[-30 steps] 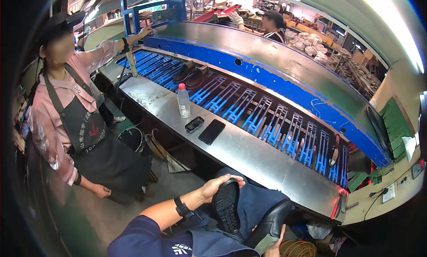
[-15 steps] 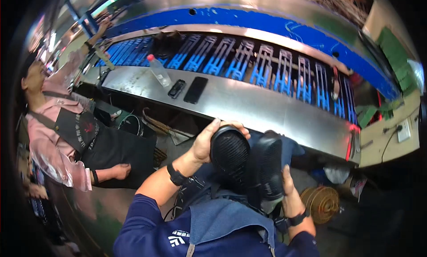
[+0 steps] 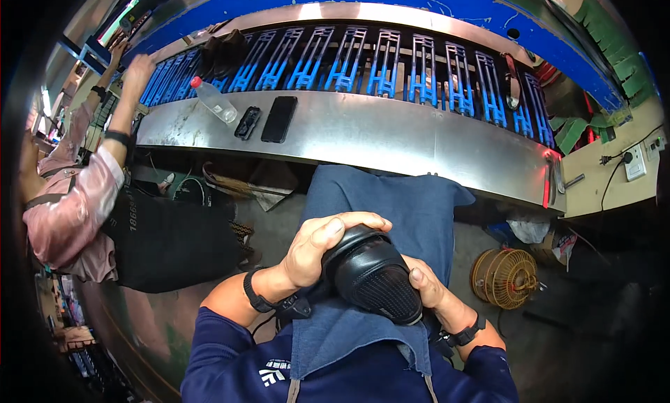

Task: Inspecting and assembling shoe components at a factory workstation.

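Observation:
Above my lap, a black leather shoe [image 3: 380, 284] with a woven-looking, textured upper is tilted with its rounded end toward my body. Against its far left side a smooth black rounded part [image 3: 349, 241] shows, probably the second shoe, mostly hidden. My left hand [image 3: 310, 253] is wrapped over that upper left part, thumb and fingers across the top. On the right side, my right hand [image 3: 431, 288] grips the textured shoe, with the thumb showing and the other fingers hidden behind it. A blue apron [image 3: 391, 200] covers my lap beneath the shoes.
Ahead runs a metal ledge [image 3: 377, 134] with a phone [image 3: 279, 119], a small black device [image 3: 248, 122] and a clear bottle [image 3: 215, 101]. Behind it stand blue metal racks [image 3: 345, 64]. A co-worker [image 3: 84, 207] reaches toward the line at left. A wicker cage-like basket [image 3: 504, 277] sits at right.
The two black shoes, earlier side by side with one at each hand, are now together lower and nearer my body, turned differently. The co-worker's arm has risen toward the racks.

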The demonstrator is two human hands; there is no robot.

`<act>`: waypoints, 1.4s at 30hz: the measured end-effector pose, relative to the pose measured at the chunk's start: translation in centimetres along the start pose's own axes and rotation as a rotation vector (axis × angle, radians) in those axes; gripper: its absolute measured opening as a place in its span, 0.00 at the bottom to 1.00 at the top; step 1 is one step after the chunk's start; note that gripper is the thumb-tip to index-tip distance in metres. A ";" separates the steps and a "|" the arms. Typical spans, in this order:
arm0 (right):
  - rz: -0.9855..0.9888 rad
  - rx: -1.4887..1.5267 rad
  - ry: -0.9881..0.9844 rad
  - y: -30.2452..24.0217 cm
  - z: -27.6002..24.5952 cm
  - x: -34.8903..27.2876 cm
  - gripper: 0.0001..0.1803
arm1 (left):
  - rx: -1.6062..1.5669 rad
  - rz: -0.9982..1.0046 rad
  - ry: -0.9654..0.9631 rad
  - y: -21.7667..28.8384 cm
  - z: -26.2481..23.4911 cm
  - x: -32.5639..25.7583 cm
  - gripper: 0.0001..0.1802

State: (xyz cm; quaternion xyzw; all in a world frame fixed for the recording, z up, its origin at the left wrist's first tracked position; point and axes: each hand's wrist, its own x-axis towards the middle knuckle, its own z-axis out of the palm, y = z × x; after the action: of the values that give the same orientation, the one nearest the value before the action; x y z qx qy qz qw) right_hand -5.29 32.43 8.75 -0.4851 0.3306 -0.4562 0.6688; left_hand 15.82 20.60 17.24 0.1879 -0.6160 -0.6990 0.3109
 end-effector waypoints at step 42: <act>0.026 0.017 0.128 2.6 -0.9 -2.0 0.48 | 0.667 0.247 -0.103 1.1 2.4 -2.5 0.39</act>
State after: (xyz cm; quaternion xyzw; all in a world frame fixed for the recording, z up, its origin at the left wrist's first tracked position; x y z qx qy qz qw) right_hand -6.07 34.22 6.01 -0.4449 0.3753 -0.4804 0.6560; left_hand 16.37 23.97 18.43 0.1677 -0.8433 -0.4251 0.2830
